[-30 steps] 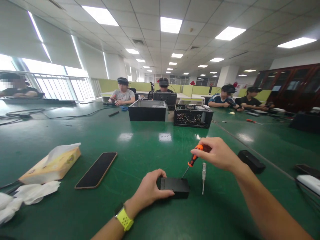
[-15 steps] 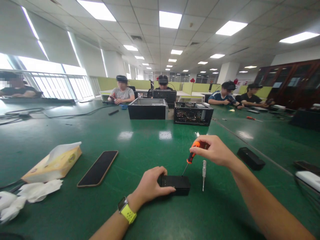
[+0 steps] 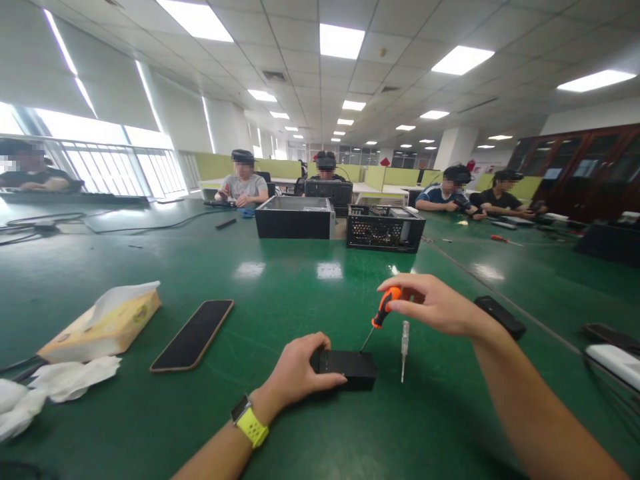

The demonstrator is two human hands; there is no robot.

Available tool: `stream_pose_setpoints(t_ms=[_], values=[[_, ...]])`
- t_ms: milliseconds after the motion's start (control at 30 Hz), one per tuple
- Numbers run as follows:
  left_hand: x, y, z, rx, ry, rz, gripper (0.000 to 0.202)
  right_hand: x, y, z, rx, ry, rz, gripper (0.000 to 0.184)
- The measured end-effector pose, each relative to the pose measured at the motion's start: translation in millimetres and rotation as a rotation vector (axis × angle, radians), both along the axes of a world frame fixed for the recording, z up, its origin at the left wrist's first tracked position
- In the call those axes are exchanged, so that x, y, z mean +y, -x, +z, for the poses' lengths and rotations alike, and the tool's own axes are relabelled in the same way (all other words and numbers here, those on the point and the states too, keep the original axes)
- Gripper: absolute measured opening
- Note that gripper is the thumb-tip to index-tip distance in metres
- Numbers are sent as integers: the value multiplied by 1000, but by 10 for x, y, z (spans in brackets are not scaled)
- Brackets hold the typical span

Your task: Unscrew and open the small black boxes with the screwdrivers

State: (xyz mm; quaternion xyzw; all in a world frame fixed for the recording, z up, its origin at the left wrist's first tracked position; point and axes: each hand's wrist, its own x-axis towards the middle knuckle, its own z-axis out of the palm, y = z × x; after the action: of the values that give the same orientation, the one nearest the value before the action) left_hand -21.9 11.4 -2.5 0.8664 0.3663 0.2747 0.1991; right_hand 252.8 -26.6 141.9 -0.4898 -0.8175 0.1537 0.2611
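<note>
My left hand (image 3: 305, 368) grips a small black box (image 3: 350, 368) by its left end, thumb along the near side, holding it down on the green table (image 3: 240, 427). An orange and black screwdriver (image 3: 385, 308) leans with its shaft tip on the box's far top edge. At its handle is my right hand (image 3: 430, 303), thumb and fingers around the upper part. To the right of the box a clear-handled small screwdriver (image 3: 404, 350) lies on the table. What the tip rests in is too small to make out.
A phone (image 3: 194, 335), a tissue pack (image 3: 103, 323) and crumpled tissues (image 3: 75, 379) lie to the left. Another black box (image 3: 499, 316) lies on the right. Two computer cases (image 3: 295, 220) stand farther back. Several people sit around the table, one person (image 3: 243, 183) opposite.
My right fingers have shifted on the screwdriver handle, the index finger now stretched farther over its top. The left hand still holds the box; the view has moved slightly.
</note>
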Motion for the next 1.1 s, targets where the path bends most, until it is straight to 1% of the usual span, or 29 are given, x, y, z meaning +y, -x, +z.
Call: stream_pose_setpoints(t_ms=[33,67,100,167,200,233,300,333,367,400,433,500,533,567,633,667,700,733,833,867,900,967,1000,1033,1067,1100], values=[[-5,-2,7,0,-1,1,43,-4,-22,3,-15,6,2,28],[-10,-4,14,0,-1,3,43,-4,-42,-2,-43,-9,-35,27],[-13,-6,20,1,0,5,44,0,-60,-13,-81,-39,-100,31],[-17,-10,27,4,-1,9,44,18,-87,-39,-145,-104,-242,46],[-18,-12,28,4,-3,10,44,28,-97,-47,-150,-115,-266,48],[-17,-13,27,4,-5,9,45,36,-106,-50,-131,-98,-241,45],[-16,-13,26,1,-5,5,45,47,-122,-44,-50,-16,-94,34],[-16,-13,26,1,-4,2,44,49,-129,-40,-17,22,-22,33],[-17,-12,28,0,-3,0,44,51,-135,-39,-8,41,11,33],[-18,-12,30,0,-2,-1,44,53,-138,-41,-25,33,-10,34],[-20,-12,32,-1,-1,0,43,55,-140,-48,-64,9,-71,37],[-21,-11,34,-6,-2,5,44,58,-141,-62,-139,-51,-213,49],[-21,-11,32,-8,-1,6,43,58,-142,-66,-145,-62,-233,50],[-20,-11,30,-8,2,6,43,56,-144,-65,-123,-57,-203,46],[-17,-10,23,-2,6,2,44,49,-149,-53,-49,-10,-50,33],[-15,-9,19,3,7,0,44,47,-149,-46,-23,11,13,32],[-14,-9,16,8,6,0,44,45,-146,-41,-23,16,35,32],[-14,-8,13,11,4,0,44,45,-137,-40,-47,-3,2,33],[-17,-5,9,11,-2,2,44,46,-90,-46,-145,-126,-191,51],[-19,-5,10,8,-3,4,44,42,-73,-46,-144,-145,-204,52],[-20,-5,11,5,-2,6,43,35,-59,-42,-121,-139,-173,47],[-23,-5,13,2,1,7,43,15,-45,-28,-41,-74,-34,31],[-24,-5,13,1,3,6,43,5,-44,-22,-11,-35,25,30],[-26,-5,13,2,5,3,43,-3,-46,-20,3,-6,51,30],[-27,-4,11,2,6,2,43,-6,-49,-23,-6,4,35,30],[-28,-3,9,2,7,0,43,-5,-52,-30,-33,-10,-18,33]])
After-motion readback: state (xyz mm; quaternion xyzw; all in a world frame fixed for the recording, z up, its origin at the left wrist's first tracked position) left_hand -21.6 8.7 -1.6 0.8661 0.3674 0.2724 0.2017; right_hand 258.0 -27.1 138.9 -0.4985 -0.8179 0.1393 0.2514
